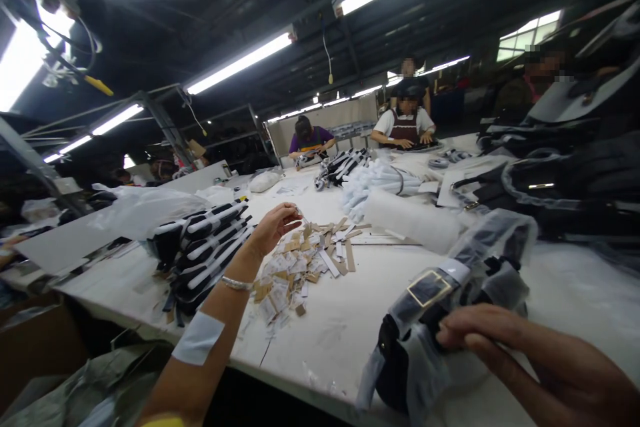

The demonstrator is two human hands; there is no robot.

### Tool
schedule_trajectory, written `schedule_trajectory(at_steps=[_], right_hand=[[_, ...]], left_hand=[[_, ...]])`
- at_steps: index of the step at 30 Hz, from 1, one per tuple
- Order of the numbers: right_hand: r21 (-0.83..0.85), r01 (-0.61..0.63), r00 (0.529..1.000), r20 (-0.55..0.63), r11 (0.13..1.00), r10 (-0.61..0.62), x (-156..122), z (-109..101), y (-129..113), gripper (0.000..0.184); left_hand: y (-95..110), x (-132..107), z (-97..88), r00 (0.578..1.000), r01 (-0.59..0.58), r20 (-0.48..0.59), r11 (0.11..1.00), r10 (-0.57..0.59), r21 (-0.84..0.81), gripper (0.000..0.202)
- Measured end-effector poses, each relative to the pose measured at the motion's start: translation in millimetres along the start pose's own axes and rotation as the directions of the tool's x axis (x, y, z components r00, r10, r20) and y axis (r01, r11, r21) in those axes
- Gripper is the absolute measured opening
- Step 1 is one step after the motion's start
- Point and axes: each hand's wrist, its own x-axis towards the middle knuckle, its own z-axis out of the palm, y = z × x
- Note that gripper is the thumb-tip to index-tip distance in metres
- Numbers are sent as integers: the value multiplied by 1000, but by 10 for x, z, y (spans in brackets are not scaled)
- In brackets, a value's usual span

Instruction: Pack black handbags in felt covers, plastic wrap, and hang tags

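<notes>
My left hand point(276, 227) is raised above a pile of paper tags point(293, 263). Its thumb and fingertips are pinched together; anything between them is too small to make out. A silver bracelet point(237, 283) circles that wrist, and a white patch point(199, 338) sticks to the forearm. At lower right, my right hand point(530, 353) pinches the near side of a black bag point(393, 373) with translucent wrapping around its parts. The bag carries a gold rectangular buckle point(429, 287) and rests on the white table point(330, 337). My right fingertips are partly hidden against it.
Left of the tags stands a stack of black pieces with white wrapping point(213, 247). Beyond them lie a roll of white foam sheet point(410, 220) and a bundle of white strips point(375, 180). Black bags point(565, 180) crowd the right side. Several co-workers are across the table.
</notes>
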Motion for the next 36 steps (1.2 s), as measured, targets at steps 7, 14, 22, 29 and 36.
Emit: schedule_trajectory(at_steps=[7, 14, 22, 29, 36], right_hand=[[110, 4, 998, 63, 994, -11, 1168, 71, -207, 46], [607, -204, 954, 300, 768, 16, 1663, 308, -61, 58], [702, -248, 967, 219, 667, 129, 1612, 163, -66, 34], [714, -179, 979, 65, 677, 191, 1552, 6, -70, 33], [787, -265, 951, 117, 557, 287, 1535, -8, -143, 33]], left_hand=[[614, -84, 661, 975, 5, 220, 988, 29, -152, 17], [906, -250, 1240, 941, 23, 332, 968, 64, -251, 16], [942, -298, 1447, 934, 14, 343, 947, 103, -322, 19], [897, -238, 1512, 943, -22, 295, 914, 154, -406, 13], [886, -261, 1572, 912, -4, 380, 928, 156, -372, 14]])
